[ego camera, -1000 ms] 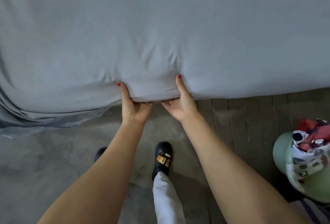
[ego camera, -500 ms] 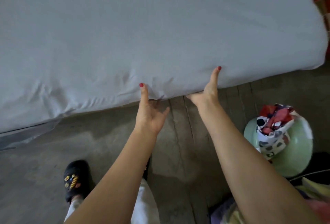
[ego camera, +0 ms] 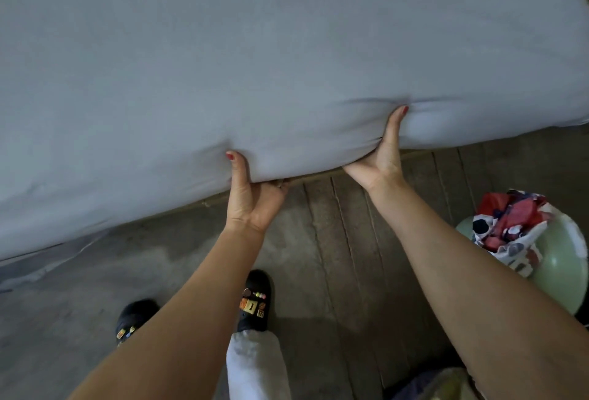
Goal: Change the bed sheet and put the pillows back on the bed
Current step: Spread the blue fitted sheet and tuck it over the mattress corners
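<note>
A pale grey bed sheet (ego camera: 287,49) covers the mattress and fills the upper half of the view. My left hand (ego camera: 250,199) grips the mattress's near edge, thumb on the side of the sheet and fingers hidden underneath. To its right, my right hand (ego camera: 381,157) grips the same edge the same way, its thumb pressing a dent into the sheet. A loose fold of the sheet (ego camera: 41,262) hangs to the floor at the left. No pillows are in view.
A wooden bed base (ego camera: 318,175) shows under the mattress edge. A pale green round stool (ego camera: 561,259) with a bundle of red, white and black patterned cloth (ego camera: 510,224) stands at the right. My black clogs (ego camera: 255,301) are on the grey floor.
I have stepped to the right along the bed. Both hands moved right along the mattress edge and now grip it more deeply, with fingers tucked under.
</note>
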